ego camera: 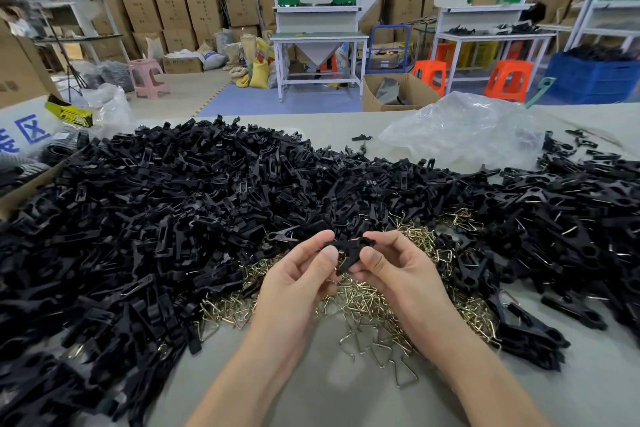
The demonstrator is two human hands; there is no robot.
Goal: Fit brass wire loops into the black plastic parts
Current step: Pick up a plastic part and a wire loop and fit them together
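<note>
My left hand and right hand both pinch one black part between their fingers. Brass loops lie just beneath them on the table.

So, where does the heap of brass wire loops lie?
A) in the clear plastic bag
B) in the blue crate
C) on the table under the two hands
C: the brass wire loops lie on the table just below the left hand and right hand, which pinch one black plastic part.
</note>
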